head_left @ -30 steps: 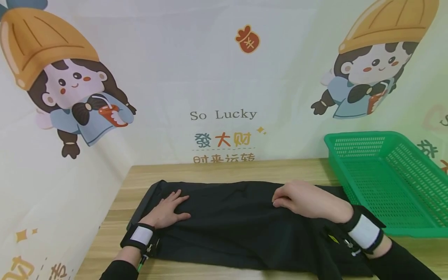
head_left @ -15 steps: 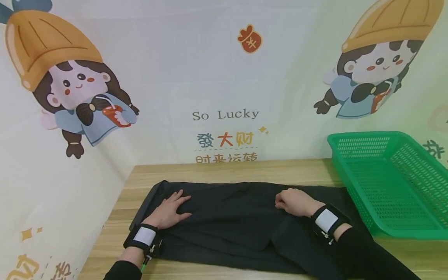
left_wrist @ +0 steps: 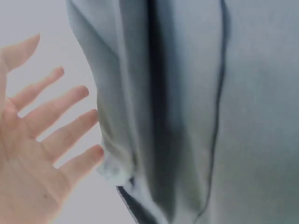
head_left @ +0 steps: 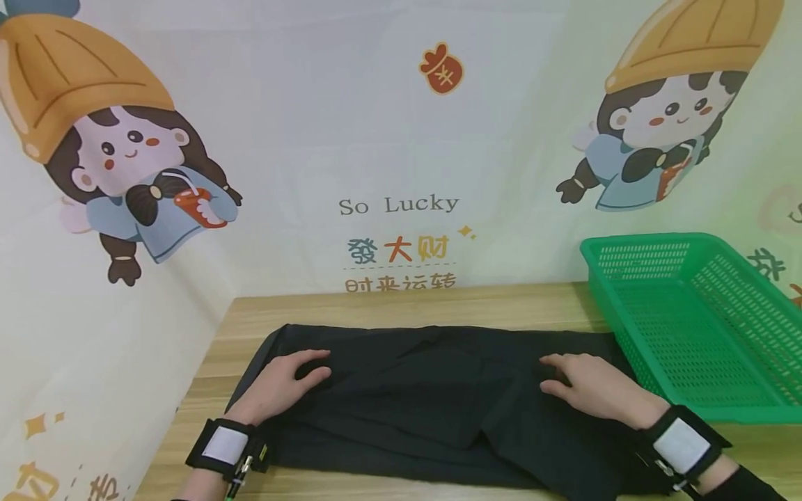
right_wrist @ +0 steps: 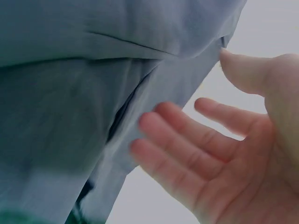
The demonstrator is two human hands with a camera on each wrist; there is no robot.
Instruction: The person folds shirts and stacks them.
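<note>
A black cloth (head_left: pixel 401 403), folded into a long strip with creases and a raised fold on its right part, lies across the table. Over its left end is my left hand (head_left: pixel 276 386), fingers relaxed and holding nothing. In the left wrist view the fingers (left_wrist: pixel 70 135) are spread beside the cloth's folded edge (left_wrist: pixel 131 116), which looks grey there. Above the right part of the cloth my right hand (head_left: pixel 595 386) has thumb and fingers apart, with nothing between them. The right wrist view shows its fingers (right_wrist: pixel 187 149) loosely extended near the cloth (right_wrist: pixel 56 107).
A green plastic basket (head_left: pixel 633 348) stands at the right, close against the cloth's right end. The wooden table (head_left: pixel 351 309) shows behind the cloth and along its front. A white printed backdrop (head_left: pixel 401 139) rises behind the table and on the left side.
My left hand has gone from spread flat on the cloth to relaxed, moving slightly left. My right hand has loosened from a pinched pose and moved right. The cloth's right part is rearranged.
</note>
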